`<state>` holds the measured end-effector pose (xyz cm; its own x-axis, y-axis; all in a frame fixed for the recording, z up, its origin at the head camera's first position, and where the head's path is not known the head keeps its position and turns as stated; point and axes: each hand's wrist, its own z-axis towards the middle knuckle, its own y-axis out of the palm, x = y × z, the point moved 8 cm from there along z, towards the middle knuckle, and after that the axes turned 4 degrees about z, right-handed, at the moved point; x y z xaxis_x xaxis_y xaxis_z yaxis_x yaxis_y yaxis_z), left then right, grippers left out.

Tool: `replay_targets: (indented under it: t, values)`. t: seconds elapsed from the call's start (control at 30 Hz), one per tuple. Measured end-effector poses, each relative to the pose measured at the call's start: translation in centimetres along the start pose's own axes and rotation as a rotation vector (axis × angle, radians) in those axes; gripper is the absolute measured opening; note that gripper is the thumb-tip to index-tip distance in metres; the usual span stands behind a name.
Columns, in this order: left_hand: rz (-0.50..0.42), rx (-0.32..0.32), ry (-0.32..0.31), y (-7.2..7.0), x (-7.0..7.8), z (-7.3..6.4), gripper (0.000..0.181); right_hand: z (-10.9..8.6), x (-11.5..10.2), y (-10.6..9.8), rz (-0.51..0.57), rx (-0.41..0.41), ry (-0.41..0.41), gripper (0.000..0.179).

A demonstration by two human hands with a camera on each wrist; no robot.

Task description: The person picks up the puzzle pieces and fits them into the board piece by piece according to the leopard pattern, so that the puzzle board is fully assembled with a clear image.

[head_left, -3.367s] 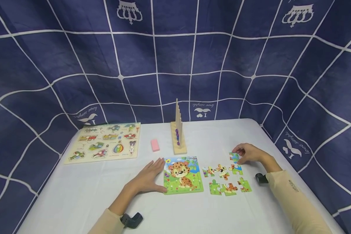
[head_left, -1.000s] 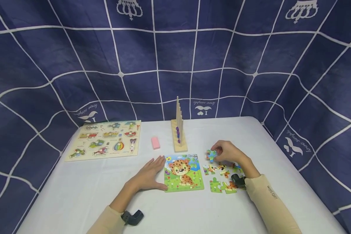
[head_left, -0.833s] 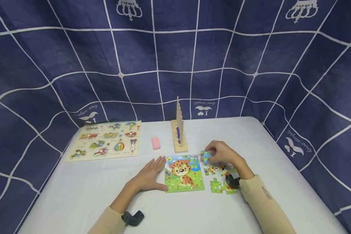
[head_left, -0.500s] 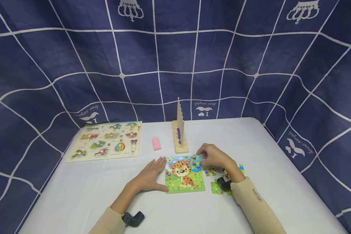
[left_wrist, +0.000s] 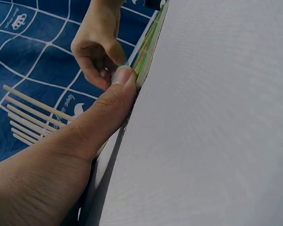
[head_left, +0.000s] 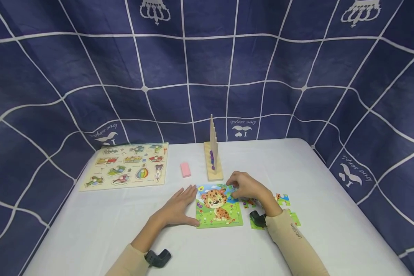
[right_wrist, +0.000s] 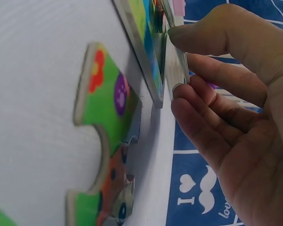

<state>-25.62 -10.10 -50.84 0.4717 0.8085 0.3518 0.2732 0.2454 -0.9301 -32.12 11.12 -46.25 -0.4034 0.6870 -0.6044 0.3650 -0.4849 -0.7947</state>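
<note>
My left hand [head_left: 177, 209] lies at the left edge of a square jigsaw board [head_left: 207, 222] with a leopard cub picture. Its fingers reach the upper left corner, and the thumb [left_wrist: 108, 106] presses the near left corner. Over the board's upper right corner, my right hand [head_left: 246, 188] pinches a jigsaw piece [right_wrist: 184, 61] between thumb and fingertips. The hand hides most of the piece in the head view; in the right wrist view it shows nearly edge-on above the board. Several loose jigsaw pieces [head_left: 283, 199] lie right of the board, partly under the right forearm.
A wooden peg puzzle [head_left: 124, 166] with vehicle shapes sits at the back left. Behind the leopard board are a pink block [head_left: 185, 169] and a wooden stand with upright rods [head_left: 214, 174] and purple beads. A blue checked curtain [head_left: 207, 61] hangs behind the white table.
My right hand took the blue-green jigsaw piece from the loose ones at the right and carried it left onto the board's upper right corner. The left hand has stayed at the board's edge.
</note>
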Motion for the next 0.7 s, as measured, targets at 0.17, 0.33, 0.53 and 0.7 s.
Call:
replay_targets:
  t: [0.17,0.33,0.53,0.7]
  values:
    - [0.003,0.003,-0.003,-0.08,0.03,0.01,0.127,0.09,0.12,0.22,0.005,-0.009,0.019,0.038]
    - [-0.003,0.001,-0.001,-0.08,0.04,0.01,0.127,0.18,0.36,0.33,0.002,-0.021,0.041,0.038]
    - [0.006,0.001,-0.008,-0.05,-0.06,0.08,0.128,0.32,0.39,0.39,-0.015,-0.025,0.031,0.037]
    - [0.004,-0.007,-0.01,-0.07,-0.16,0.09,0.128,0.31,0.24,0.54,-0.024,-0.032,0.017,0.037]
